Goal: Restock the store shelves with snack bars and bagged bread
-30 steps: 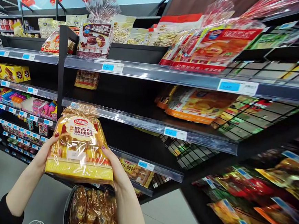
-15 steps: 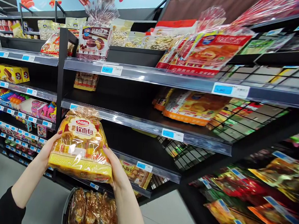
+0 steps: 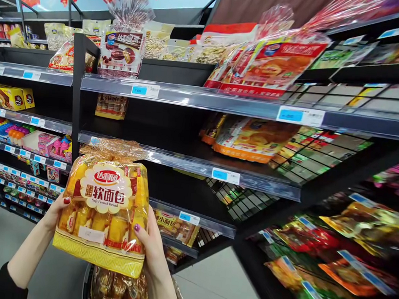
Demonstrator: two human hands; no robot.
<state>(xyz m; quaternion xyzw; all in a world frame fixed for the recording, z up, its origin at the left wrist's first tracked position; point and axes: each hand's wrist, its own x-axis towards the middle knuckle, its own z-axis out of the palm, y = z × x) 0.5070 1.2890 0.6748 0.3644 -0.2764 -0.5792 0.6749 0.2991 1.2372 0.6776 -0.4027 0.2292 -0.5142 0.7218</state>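
Note:
Between my two hands is a yellow bag of soft French bread (image 3: 106, 211), its label facing me and its gathered top pointing at the shelves. My left hand (image 3: 55, 212) grips the bag's left side, thumb on the front. On the right side, my right hand (image 3: 153, 238) is closed round the edge with its thumb on the front; the other fingers are hidden behind the bag. Just below, partly covered by the bag and my right arm, a container (image 3: 87, 286) holds several brown-gold wrapped bread packs (image 3: 115, 290).
A black shelf unit (image 3: 173, 129) stands ahead, with price-tag rails. A brown pie bag (image 3: 120, 53) and red bread bags (image 3: 268, 63) sit on its upper shelf; orange packs (image 3: 245, 139) lie lower. Snack bags (image 3: 336, 252) fill the right-hand rack. Grey floor (image 3: 206, 283) shows below.
The bread bag has tilted up, so more of its front faces me, and it looks larger. Both hands still grip its sides. The view has shifted slightly.

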